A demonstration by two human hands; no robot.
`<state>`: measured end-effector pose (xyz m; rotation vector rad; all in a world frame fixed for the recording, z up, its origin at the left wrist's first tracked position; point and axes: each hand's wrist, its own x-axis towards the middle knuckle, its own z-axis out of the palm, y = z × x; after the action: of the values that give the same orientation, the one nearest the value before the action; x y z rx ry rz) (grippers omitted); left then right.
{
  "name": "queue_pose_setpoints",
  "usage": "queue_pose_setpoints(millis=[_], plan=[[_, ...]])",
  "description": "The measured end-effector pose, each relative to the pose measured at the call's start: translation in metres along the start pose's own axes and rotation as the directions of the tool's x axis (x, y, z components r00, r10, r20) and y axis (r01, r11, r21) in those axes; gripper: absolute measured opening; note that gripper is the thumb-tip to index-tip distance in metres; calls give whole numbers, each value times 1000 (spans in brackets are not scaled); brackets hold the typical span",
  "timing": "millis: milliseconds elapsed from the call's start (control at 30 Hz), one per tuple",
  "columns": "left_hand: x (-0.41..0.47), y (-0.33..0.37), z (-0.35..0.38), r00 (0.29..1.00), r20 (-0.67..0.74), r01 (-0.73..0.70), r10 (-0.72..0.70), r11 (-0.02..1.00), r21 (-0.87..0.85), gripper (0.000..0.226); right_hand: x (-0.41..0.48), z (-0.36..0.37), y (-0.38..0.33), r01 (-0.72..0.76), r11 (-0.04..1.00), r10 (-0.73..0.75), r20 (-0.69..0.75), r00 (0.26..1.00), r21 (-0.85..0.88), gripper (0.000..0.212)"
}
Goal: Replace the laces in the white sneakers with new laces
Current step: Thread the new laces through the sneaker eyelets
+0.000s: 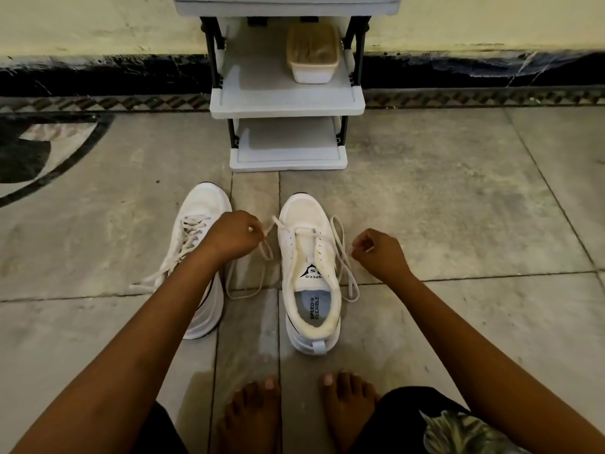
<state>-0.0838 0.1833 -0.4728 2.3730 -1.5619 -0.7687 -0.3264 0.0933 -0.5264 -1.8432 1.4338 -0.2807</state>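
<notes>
Two white sneakers stand side by side on the tiled floor, toes pointing away from me. The right sneaker (309,273) has a white lace (340,253) running only through its front eyelets, with long loops lying loose on both sides. My left hand (234,237) pinches one end of that lace to the left of the toe. My right hand (381,253) pinches the other end to the right of the shoe. The left sneaker (199,231) is fully laced, its lace ends trailing on the floor, and my left forearm covers part of it.
A small white shelf rack (288,103) stands against the wall straight ahead, with a lidded plastic box (312,54) on its middle shelf. My bare feet (294,414) rest on the floor just behind the sneakers. Grey floor tiles (458,208) spread on both sides.
</notes>
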Motion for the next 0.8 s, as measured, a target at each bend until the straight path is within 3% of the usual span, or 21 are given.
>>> queue_pose_setpoints(millis=[133, 267, 467, 533, 600, 667, 800], plan=[[-1, 4, -2, 999, -42, 6, -9, 998, -63, 23, -8, 8, 12, -96, 990, 111, 154, 982, -102, 9], [-3, 7, 4, 999, -34, 2, -5, 995, -100, 23, -12, 16, 16, -139, 978, 162, 147, 976, -156, 13], [-2, 13, 6, 999, -46, -27, 21, 991, -134, 20, -6, 17, 14, -84, 976, 117, 159, 980, -201, 17], [-2, 16, 3, 995, -97, -44, 27, 982, -183, 19, -4, 9, 9, -77, 993, 83, 64, 994, -89, 25], [-2, 19, 0, 991, -134, -53, 20, 969, -242, 18, -4, 1, 0, -71, 987, 72, -4, 997, 147, 25], [-2, 25, -2, 989, -146, -66, 22, 948, -310, 18, -5, -6, -13, -49, 915, 61, -18, 998, 400, 18], [-3, 37, -5, 989, -145, -98, 39, 899, -427, 19, -6, -15, -42, -22, 724, -19, 51, 999, 689, 15]])
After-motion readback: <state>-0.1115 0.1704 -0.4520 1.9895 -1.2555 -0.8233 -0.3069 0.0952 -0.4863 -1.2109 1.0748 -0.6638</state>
